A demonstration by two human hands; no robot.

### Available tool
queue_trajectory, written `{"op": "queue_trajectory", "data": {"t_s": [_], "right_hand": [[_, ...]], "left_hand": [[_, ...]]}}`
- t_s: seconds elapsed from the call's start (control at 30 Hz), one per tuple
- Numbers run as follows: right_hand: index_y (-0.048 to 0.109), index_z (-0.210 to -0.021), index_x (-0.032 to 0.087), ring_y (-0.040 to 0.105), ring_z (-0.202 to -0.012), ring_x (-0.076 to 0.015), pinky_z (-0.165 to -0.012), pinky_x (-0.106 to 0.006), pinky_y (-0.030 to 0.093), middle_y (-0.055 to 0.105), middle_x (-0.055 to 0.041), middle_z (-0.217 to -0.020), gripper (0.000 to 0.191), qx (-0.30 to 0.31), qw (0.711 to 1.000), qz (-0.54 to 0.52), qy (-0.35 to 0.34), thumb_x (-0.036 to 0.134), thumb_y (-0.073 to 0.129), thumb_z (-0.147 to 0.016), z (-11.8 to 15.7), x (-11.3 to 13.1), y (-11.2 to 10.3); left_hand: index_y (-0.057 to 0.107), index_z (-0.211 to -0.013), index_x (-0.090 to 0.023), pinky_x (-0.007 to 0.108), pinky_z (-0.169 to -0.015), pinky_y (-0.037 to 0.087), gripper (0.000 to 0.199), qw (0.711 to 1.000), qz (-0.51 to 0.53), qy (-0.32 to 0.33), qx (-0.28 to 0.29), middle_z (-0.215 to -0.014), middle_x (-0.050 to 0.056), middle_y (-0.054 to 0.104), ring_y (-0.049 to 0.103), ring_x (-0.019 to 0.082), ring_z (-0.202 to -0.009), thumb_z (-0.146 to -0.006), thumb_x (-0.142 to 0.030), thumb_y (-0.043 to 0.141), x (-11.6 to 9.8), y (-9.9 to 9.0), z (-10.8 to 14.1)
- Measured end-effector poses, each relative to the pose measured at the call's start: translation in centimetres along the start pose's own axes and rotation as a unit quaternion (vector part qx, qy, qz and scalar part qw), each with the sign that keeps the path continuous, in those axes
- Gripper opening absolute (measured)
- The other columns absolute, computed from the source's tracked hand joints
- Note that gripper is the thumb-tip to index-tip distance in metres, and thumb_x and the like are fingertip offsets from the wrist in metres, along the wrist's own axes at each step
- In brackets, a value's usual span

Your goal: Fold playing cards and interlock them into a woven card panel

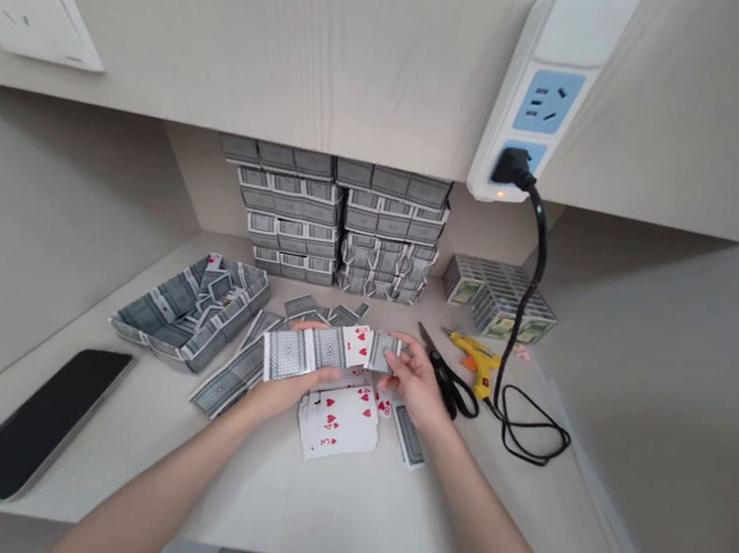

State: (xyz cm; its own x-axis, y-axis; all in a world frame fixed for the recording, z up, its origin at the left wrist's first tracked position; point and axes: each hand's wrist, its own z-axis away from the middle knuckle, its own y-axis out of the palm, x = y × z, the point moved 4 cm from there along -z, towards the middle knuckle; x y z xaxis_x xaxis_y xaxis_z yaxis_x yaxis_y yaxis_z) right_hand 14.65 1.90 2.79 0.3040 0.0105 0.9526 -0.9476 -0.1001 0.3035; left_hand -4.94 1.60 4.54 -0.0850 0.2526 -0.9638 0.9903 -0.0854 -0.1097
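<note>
A strip of folded playing cards (288, 354), mostly with grey patterned backs showing, is held above the table. My left hand (286, 390) is closed on its left part, thumb along the lower edge. A white face with red hearts (357, 347) shows near the strip's right end. There my right hand (419, 384) pinches a folded grey-backed playing card (384, 352), which meets or overlaps the strip; whether they are joined I cannot tell. Below both hands lies a spread pile of face-up heart cards (338, 426). A narrow folded card piece (409, 438) rests beside my right wrist.
An open box made of cards (216, 337) holds folded pieces at left, behind a dark phone (36, 423). Card-built blocks (393, 224) are stacked at the back. Black-handled scissors (454, 385), a yellow glue gun (480, 358) and its black cord (529, 286) lie right, below a power strip (552, 89).
</note>
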Motion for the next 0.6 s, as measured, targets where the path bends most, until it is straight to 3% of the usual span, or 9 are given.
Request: {"op": "queue_trajectory", "data": {"t_s": [0.6], "right_hand": [[0.049, -0.104, 0.024, 0.045, -0.04, -0.0064, -0.04, -0.021, 0.038, 0.054, 0.0046, -0.066, 0.042, 0.046, 0.998, 0.01, 0.032, 0.041, 0.064, -0.069, 0.2, -0.45, -0.07]], "left_hand": [[0.052, -0.097, -0.022, 0.036, -0.077, 0.049, 0.053, 0.997, 0.042, -0.055, 0.028, -0.091, 0.003, 0.063, 0.059, 0.023, -0.09, -0.051, -0.023, 0.078, -0.4, -0.3, -0.13]]}}
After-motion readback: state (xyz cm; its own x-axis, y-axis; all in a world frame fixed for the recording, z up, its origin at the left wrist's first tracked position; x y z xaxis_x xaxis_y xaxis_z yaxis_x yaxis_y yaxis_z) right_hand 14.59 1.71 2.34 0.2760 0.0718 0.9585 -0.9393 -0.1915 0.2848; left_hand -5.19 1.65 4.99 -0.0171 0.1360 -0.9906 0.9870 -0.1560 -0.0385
